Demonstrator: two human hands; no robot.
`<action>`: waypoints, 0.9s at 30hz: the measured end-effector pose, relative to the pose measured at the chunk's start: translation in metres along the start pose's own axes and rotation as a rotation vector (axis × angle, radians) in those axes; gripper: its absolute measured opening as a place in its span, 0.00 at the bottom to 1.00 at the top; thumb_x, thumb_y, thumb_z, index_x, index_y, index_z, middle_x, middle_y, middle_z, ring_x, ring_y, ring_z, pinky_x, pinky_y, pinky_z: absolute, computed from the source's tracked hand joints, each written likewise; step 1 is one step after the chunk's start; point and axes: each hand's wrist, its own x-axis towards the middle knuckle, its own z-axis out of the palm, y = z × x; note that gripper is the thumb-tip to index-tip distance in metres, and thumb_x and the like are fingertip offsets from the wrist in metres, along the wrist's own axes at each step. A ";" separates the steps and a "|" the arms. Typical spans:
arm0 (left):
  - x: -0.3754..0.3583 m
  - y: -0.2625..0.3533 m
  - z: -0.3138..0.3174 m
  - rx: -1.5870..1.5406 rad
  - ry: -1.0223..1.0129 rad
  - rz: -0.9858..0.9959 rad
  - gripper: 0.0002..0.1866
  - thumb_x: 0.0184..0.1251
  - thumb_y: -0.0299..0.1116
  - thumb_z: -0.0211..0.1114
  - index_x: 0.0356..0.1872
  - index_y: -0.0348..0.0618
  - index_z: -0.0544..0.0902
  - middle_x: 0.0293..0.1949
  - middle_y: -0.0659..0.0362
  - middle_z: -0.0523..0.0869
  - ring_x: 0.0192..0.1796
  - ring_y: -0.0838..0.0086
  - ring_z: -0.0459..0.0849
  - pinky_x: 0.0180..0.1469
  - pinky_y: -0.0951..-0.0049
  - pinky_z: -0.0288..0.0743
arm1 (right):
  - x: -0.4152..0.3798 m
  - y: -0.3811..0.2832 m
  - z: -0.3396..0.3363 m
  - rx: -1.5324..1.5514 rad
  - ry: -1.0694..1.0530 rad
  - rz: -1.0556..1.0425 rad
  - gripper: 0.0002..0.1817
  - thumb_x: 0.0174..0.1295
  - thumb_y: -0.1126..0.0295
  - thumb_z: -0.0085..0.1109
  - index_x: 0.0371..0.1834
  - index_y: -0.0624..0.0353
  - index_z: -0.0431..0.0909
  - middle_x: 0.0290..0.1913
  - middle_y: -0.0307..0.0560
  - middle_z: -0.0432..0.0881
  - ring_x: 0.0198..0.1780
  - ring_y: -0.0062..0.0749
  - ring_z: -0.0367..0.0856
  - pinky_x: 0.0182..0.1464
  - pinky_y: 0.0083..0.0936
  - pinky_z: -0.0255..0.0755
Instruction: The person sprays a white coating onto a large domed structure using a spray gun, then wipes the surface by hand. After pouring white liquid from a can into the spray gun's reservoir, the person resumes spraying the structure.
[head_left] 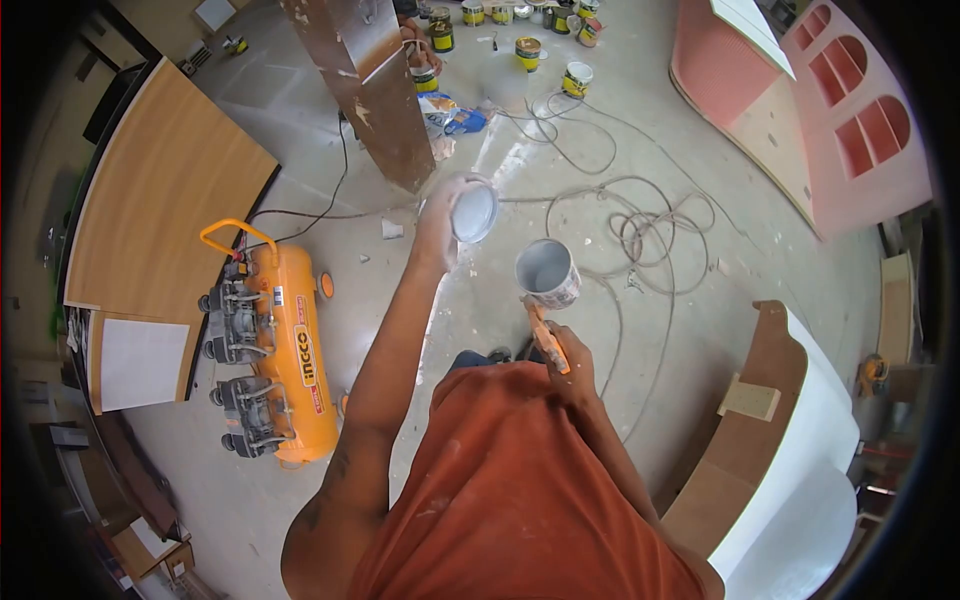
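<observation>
My left hand [446, 218], smeared with pale dust, reaches forward and is closed around the side of a round, tin-like container [474, 212] with a light grey face. Nearer my body, my right hand [572, 362] grips a slim orange-handled tool [549, 342]. The tool's dull far end overlaps the near rim of a paint bucket [548, 272] in this view. Grey coats the inside of that bucket, and its printed outer wall is smudged. I cannot tell what kind of tool it is.
An orange air compressor [300, 350] stands at left beside a wooden panel [165, 190]. A hose [640, 230] lies coiled on the floor at right. Ahead are a brown post [375, 100] and several paint cans [577, 80]. A curved white-and-brown piece [790, 440] is at near right, pink shelving [850, 110] beyond.
</observation>
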 end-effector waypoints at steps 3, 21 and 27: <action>0.014 -0.031 -0.018 -0.363 0.088 -0.290 0.25 0.75 0.49 0.47 0.52 0.41 0.84 0.51 0.48 0.89 0.48 0.58 0.89 0.51 0.60 0.82 | 0.012 0.013 -0.005 0.049 0.002 -0.018 0.22 0.64 0.73 0.61 0.62 0.60 0.78 0.51 0.57 0.85 0.49 0.58 0.86 0.50 0.40 0.80; 0.058 -0.510 -0.187 -0.249 0.457 -1.085 0.31 0.74 0.66 0.57 0.60 0.51 0.80 0.59 0.56 0.84 0.60 0.59 0.83 0.57 0.36 0.78 | 0.262 0.338 0.035 0.080 -0.152 0.087 0.14 0.66 0.68 0.69 0.50 0.64 0.83 0.39 0.55 0.85 0.39 0.50 0.87 0.43 0.36 0.78; 0.063 -0.769 -0.306 0.117 0.400 -1.143 0.36 0.70 0.68 0.60 0.63 0.46 0.82 0.56 0.58 0.85 0.56 0.63 0.84 0.58 0.52 0.80 | 0.382 0.432 0.141 0.141 -0.102 0.055 0.12 0.68 0.67 0.68 0.46 0.66 0.83 0.33 0.46 0.83 0.33 0.32 0.79 0.40 0.29 0.74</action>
